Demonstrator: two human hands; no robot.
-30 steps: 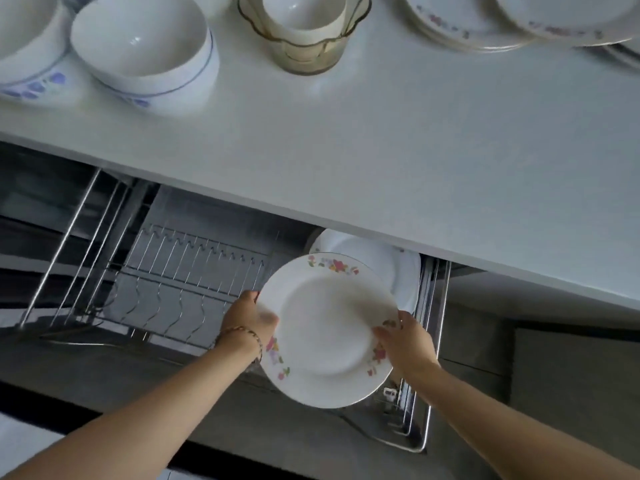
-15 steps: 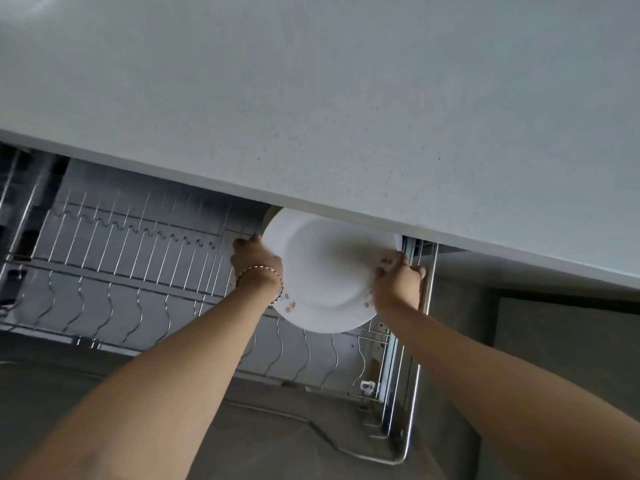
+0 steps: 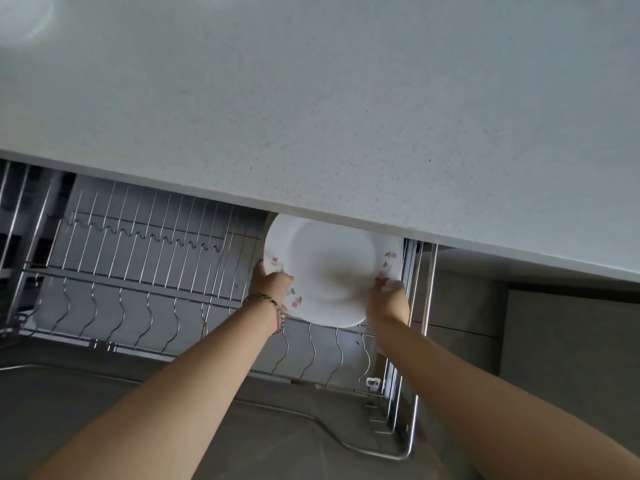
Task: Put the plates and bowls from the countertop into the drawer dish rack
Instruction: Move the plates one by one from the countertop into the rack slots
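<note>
Since a moment ago you have pushed the round white floral-rimmed plate [image 3: 329, 271] deeper under the pale speckled countertop [image 3: 311, 116]. Your left hand [image 3: 272, 284] and right hand [image 3: 388, 299] clasp its opposite rims, keeping it upright to drop between the steel wire drawer rack [image 3: 145, 271] prongs below your grip.

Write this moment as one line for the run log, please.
step: racking plate | plate: upright, right end of drawer dish rack | left hand: gripping rim | right hand: gripping rim | release: not yet
</note>
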